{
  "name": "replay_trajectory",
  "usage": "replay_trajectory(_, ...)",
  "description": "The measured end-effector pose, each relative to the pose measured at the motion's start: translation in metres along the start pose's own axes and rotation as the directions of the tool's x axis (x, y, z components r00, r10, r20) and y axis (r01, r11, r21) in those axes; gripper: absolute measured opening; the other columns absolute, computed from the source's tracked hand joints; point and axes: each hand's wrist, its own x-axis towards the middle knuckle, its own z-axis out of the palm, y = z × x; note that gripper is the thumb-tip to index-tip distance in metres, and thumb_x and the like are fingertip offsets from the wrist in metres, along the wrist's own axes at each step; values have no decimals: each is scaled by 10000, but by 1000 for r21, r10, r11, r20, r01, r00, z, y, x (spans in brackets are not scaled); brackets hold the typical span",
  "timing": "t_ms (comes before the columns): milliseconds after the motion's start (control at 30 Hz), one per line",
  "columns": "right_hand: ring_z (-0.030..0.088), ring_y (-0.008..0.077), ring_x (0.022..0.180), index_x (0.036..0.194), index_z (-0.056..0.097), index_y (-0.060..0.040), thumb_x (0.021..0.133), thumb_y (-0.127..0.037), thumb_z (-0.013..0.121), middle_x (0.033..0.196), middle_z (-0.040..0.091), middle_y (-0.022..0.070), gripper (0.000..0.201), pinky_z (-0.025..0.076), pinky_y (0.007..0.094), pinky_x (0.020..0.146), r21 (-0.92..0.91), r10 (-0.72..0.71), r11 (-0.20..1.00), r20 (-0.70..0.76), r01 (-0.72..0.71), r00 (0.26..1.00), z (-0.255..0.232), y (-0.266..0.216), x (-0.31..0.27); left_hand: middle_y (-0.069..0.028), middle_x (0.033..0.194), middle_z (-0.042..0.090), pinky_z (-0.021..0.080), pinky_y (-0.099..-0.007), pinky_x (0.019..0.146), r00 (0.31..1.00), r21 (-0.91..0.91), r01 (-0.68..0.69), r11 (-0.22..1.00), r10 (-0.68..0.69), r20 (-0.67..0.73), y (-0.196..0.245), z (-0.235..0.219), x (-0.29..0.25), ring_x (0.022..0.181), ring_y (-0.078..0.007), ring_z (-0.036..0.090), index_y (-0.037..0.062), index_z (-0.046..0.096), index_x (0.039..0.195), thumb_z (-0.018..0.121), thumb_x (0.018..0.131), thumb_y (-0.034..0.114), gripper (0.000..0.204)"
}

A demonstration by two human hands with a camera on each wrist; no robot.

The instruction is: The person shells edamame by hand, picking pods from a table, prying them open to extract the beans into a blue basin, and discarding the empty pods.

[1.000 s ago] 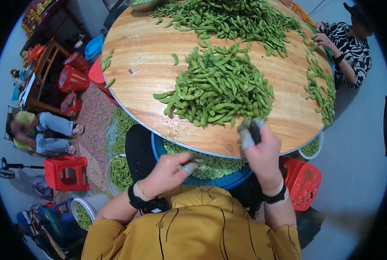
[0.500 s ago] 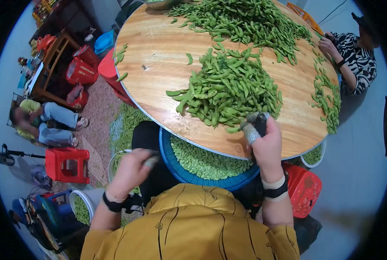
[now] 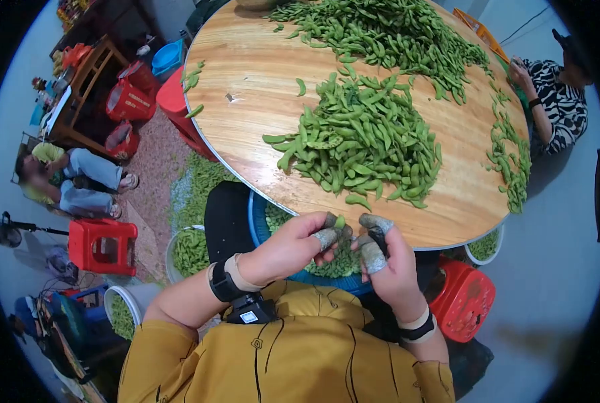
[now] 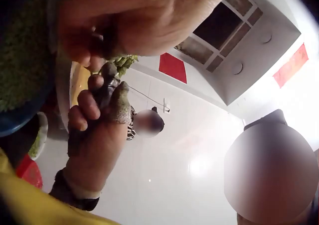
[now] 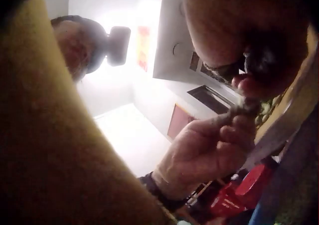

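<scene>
Above the blue basket (image 3: 263, 228) at the table's near edge, the two hands are close together. My left hand (image 3: 290, 250) pinches a small green pod (image 3: 340, 221) between taped thumb and finger. Beside it, my right hand (image 3: 392, 265) has curled fingers, with silvery and dark wraps on thumb and finger; no pod shows in it. The left wrist view shows its curled fingers below my left hand (image 4: 134, 20). A pile of green pods (image 3: 367, 134) lies on the round wooden table (image 3: 246, 134), just beyond the hands. Shelled beans (image 3: 337, 262) fill the basket.
A larger pod heap (image 3: 400, 40) covers the table's far side, with scattered pods (image 3: 508, 161) at the right edge. Another person (image 3: 555, 101) is at the far right, and one sits (image 3: 71, 178) at left. Red stools (image 3: 102, 245) and a pod bucket (image 3: 189, 252) stand around.
My left hand has moved from the left side back to the middle and now holds a pod. My right hand has drawn back from the pile's near edge toward my body.
</scene>
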Motion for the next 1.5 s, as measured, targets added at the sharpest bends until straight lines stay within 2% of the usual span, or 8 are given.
replay_trajectory(633, 477, 44, 529, 1224, 539, -53, 878, -23, 482, 788, 596, -10, 352, 417, 197, 474, 218, 217, 927, 351, -305, 911, -18, 14, 8, 2, 699, 560, 405, -245, 541, 772, 755, -567, 330, 532, 347, -8, -10, 5, 577, -99, 521, 33, 619, 1004, 541, 935, 150, 156)
replay_trajectory(767, 454, 35, 497, 1193, 551, -60, 903, -32, 469, 760, 577, -10, 303, 413, 195, 439, 456, 212, 770, 477, -447, 853, -18, 3, 8, -12, 746, 594, 441, -238, 552, 908, -279, 205, 938, -76, 413, -6, -20, 0, 588, -88, 544, -6, 585, 1062, 474, 975, 139, 202)
replay_trajectory(900, 512, 50, 527, 1188, 548, -49, 884, -32, 472, 765, 583, 0, 314, 461, 199, 470, 331, 272, 851, 385, -407, 882, -14, 11, 6, -42, 721, 590, 448, -256, 542, 953, -24, 167, 986, -156, 258, -5, -14, 3, 551, -112, 521, -5, 581, 1031, 558, 926, 140, 180)
replay_trajectory(967, 532, 55, 539, 1186, 548, -45, 872, -31, 475, 769, 587, 3, 323, 476, 198, 483, 246, 283, 893, 345, -377, 895, -12, 12, 5, -98, 709, 585, 468, -297, 546, 916, 733, -393, 556, 301, 263, -5, -11, 0, 561, -188, 557, -3, 571, 979, 619, 854, 119, 181)
replay_trajectory(1167, 569, 54, 590, 1180, 556, -46, 823, -16, 480, 791, 605, 3, 366, 487, 191, 507, 101, 256, 951, 275, -293, 927, -10, 13, 4, -158, 759, 583, 482, -361, 563, 787, 944, -328, -41, 540, 297, -16, -1, -2, 649, -307, 589, 2, 563, 943, 617, 788, 69, 177)
replay_trajectory(1300, 540, 42, 566, 1172, 559, -50, 855, -8, 488, 787, 607, -1, 328, 456, 185, 486, 165, 215, 949, 281, -268, 935, -10, 16, 1, -111, 716, 563, 433, -335, 531, 775, 811, -479, 336, 595, 211, -21, -5, 5, 577, -264, 548, 4, 563, 945, 599, 852, 98, 137)
replay_trajectory(1333, 529, 38, 559, 1172, 558, -48, 872, -12, 496, 783, 605, -2, 308, 445, 182, 479, 177, 204, 949, 289, -262, 935, -11, 15, 0, -83, 712, 559, 417, -308, 525, 968, 346, -244, 906, 248, 33, -12, -6, 1, 566, -219, 526, 11, 562, 939, 552, 895, 112, 111)
replay_trajectory(1500, 527, 41, 576, 1175, 555, -57, 910, -42, 515, 775, 604, -8, 268, 440, 186, 487, 290, 187, 910, 352, -297, 917, -16, 31, 0, -10, 722, 556, 398, -220, 509, 966, -348, 213, 913, -144, 215, -8, -7, -3, 542, -94, 469, -2, 565, 970, 457, 980, 158, 193)
